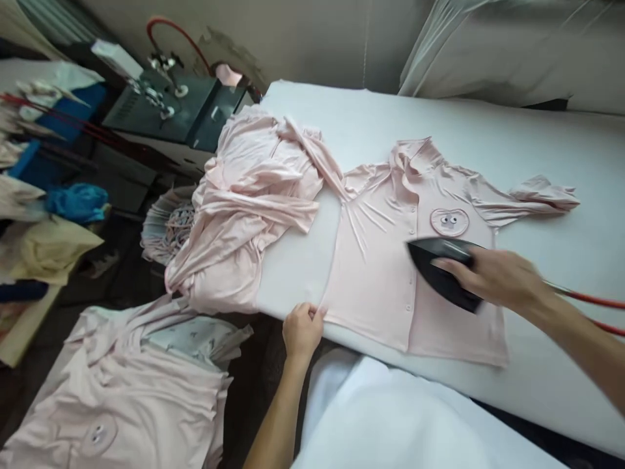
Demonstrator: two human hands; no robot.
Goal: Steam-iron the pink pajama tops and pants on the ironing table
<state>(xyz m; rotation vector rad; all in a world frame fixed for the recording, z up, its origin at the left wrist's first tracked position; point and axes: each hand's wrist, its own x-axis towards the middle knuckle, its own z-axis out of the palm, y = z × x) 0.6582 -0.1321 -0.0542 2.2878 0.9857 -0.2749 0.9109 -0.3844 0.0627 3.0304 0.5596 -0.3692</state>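
A pink button-up shirt (375, 260) lies spread on the white padded table (551, 280), its collar pointing away from me. On its right front is a round face patch (449, 222). My right hand (502, 277) is wrapped round the handle of a black iron (444, 273), which rests over the shirt just below the patch. My left hand (303, 329) pinches the shirt's lower left corner at the table's front edge. The shirt's right sleeve (541, 198) lies crumpled out to the side.
Heaped pink garments (258, 195) cover the table's left end. More pink shirts (131, 391) are piled low at front left. A dark machine (161, 111) with a red hose stands beyond the left end. Red hoses (586, 299) trail from the iron to the right.
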